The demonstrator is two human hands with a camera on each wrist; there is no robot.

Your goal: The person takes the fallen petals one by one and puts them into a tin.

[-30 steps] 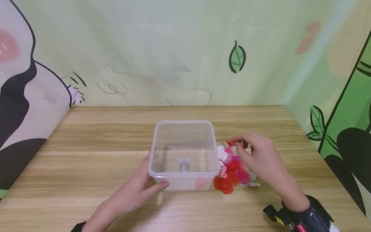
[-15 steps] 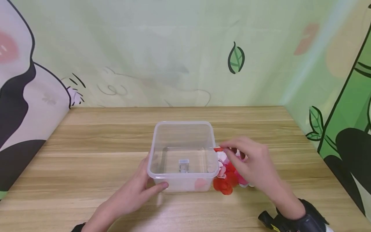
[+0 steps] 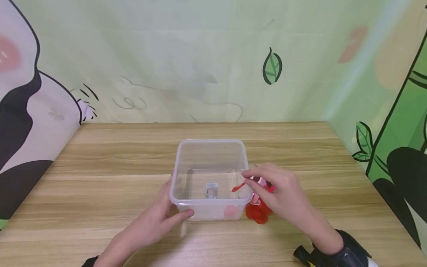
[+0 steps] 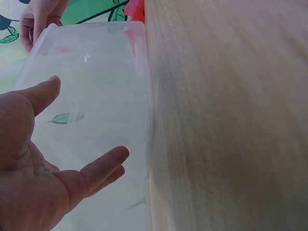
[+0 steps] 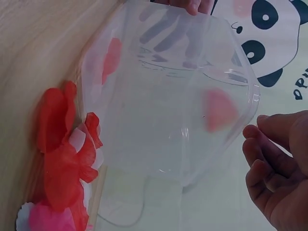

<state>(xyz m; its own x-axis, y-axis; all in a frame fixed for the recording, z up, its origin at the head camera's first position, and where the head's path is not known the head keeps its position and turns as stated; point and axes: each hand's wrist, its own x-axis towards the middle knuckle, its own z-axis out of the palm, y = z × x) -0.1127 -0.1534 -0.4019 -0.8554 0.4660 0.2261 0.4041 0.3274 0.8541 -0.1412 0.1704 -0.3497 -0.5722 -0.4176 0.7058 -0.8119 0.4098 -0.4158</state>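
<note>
Sitting nearest is a black band [image 3: 343, 248] on the right wrist; a bit of dark cuff [image 3: 90, 261] shows on the left wrist; in front of it, the left hand [image 3: 160, 215] steadies a clear box [image 3: 211, 202], thumb on the near wall and fingers flat on the side wall, thumb and fingers well apart; just right of that thumb, a pink patch [image 3: 231, 211] shows at the near wall, and I cannot tell if it is inside or outside; the right hand [image 3: 278, 191], by the box's right rim, has thumb and fingertip together, clamped on a red petal [image 3: 237, 187]; the petal pokes out left of those tips, over the box; below the right hand, a heap of petals [image 3: 258, 213], red, pink and white, lies just beside the box; left of the right hand, a small pale thing [image 3: 211, 191] shows at the box bottom, too blurry to name; past both hands, the wooden table [image 3: 213, 129] meets a green backdrop [image 3: 166, 55]; a drawn leaf [image 3: 272, 68] is on it, straight beyond the right hand.
</note>
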